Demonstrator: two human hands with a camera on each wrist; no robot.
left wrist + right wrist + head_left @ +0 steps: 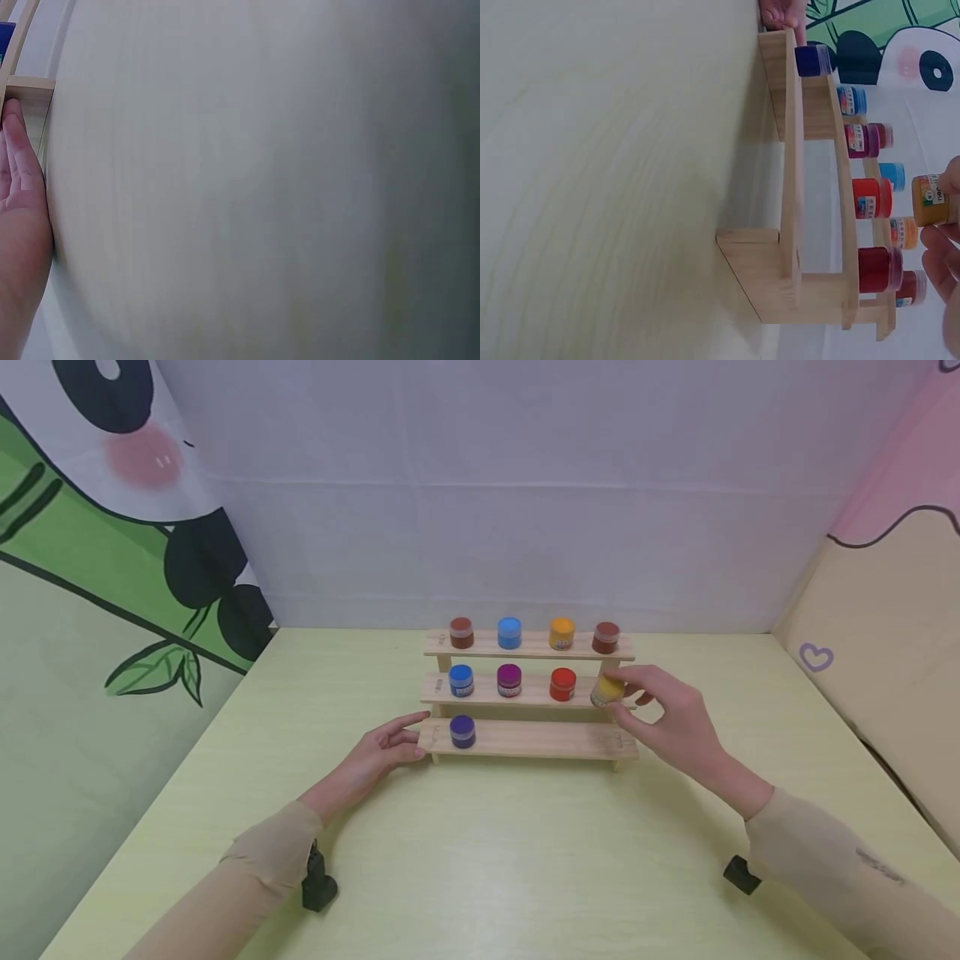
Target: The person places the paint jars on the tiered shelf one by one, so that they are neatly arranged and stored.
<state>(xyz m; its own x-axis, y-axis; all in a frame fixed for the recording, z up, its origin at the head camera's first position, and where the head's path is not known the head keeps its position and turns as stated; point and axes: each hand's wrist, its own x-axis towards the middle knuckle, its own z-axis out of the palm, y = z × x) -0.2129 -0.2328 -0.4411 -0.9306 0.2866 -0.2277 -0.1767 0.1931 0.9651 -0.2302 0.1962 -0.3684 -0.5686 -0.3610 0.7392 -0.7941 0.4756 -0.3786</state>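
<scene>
My right hand (671, 714) pinches a yellow paint jar (610, 687) between thumb and fingers, in front of the right end of the middle tier of a wooden three-step rack (540, 739). The right wrist view shows this ochre-yellow jar (930, 201) with a white label, held off the shelves. A dark red jar (876, 268) stands at that end of the middle tier, hidden in the head view. At the rack's left end, my left hand (378, 752) rests its extended fingers against the bottom tier. Just beside them stands a dark violet jar (462, 732).
On the top tier stand a brown jar (461, 632), a light blue jar (509, 632), an orange jar (562, 633) and another brown jar (606, 637). The middle tier carries blue (461, 680), purple (509, 680) and red (562, 684) jars. A pale wall cloth (525, 552) hangs behind.
</scene>
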